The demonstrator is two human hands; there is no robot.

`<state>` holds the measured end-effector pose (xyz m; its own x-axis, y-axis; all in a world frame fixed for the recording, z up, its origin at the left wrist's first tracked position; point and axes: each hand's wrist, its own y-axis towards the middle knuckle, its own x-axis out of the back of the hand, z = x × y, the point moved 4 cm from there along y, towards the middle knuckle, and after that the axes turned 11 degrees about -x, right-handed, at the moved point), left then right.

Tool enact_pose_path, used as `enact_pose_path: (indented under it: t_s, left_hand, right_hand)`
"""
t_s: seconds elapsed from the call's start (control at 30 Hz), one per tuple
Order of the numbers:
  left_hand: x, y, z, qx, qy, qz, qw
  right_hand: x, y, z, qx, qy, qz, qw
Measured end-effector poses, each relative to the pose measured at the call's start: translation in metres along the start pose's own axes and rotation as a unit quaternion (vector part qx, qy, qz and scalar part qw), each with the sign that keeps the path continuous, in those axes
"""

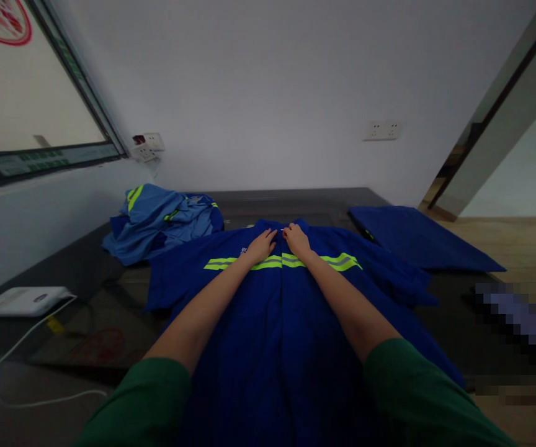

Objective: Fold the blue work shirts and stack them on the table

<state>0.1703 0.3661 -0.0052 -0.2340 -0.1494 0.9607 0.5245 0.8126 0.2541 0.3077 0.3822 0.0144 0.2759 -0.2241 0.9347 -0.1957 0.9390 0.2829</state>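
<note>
Two bare hands on a blue short-sleeved work shirt (259, 323), spread front side up on a dark table (454, 316), collar (265, 225) just beyond the fingertips and body running back under the forearms. The hands are apart from each other, one each side of the shirt's center front line. L hand (262, 246) rests on the chest w/ fingers stretched out toward that line; small white lettering (243, 251) sits just beside it, on the outer side. R hand (297, 241) has bent fingers at the cloth just below the collar — can't tell if they pinch it. A yellow-green & gray reflective band (342, 262) crosses the chest at the wrists. Green sleeves (147, 397) cover the upper arms. Beyond and left of L hand, a rumpled pile of blue clothing (165, 220) w/ yellow-green strips; well out to its left & nearer the wearer, a white device (26, 300) w/ a white cable (21, 406). Right of R hand, a flat dark-blue cloth (421, 239); past it, nearer the wearer, a pixelated item (519, 316) — can't tell what. Ahead of both hands, a pale wall (259, 93) w/ a double socket (383, 130).
</note>
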Motion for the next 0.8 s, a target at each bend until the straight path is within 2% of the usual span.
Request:
enact_pose_path:
  t_s: [0.1, 0.23, 0.33, 0.4, 0.5, 0.6, 0.7, 0.8]
  left_hand:
    - [0.005, -0.006, 0.001, -0.002, 0.001, -0.003, 1.000]
    - [0.037, -0.027, 0.020, -0.012, 0.017, -0.062, 0.998]
    - [0.066, -0.057, 0.050, 0.023, 0.036, -0.086, 0.995]
    - [0.076, -0.081, 0.068, 0.061, 0.067, -0.053, 0.994]
    - [0.073, -0.115, 0.082, 0.116, 0.095, 0.038, 0.988]
    - [0.056, -0.138, 0.081, 0.166, 0.069, 0.121, 0.976]
    - [0.042, -0.143, 0.081, 0.204, 0.034, 0.151, 0.967]
    - [0.039, -0.138, 0.088, 0.221, 0.023, 0.144, 0.964]
  right_hand:
    - [-0.003, -0.001, 0.002, -0.010, 0.005, 0.013, 1.000]
    - [0.013, -0.002, 0.002, 0.016, 0.027, 0.011, 0.999]
    - [0.043, -0.003, -0.022, 0.044, 0.035, -0.013, 0.998]
    - [0.063, -0.007, -0.054, 0.030, 0.005, -0.006, 1.000]
    - [0.076, -0.022, -0.110, -0.036, -0.077, 0.070, 0.994]
    - [0.069, -0.050, -0.144, -0.079, -0.113, 0.160, 0.978]
    - [0.049, -0.074, -0.148, -0.094, -0.097, 0.218, 0.967]
    - [0.036, -0.082, -0.141, -0.150, -0.086, 0.216, 0.961]
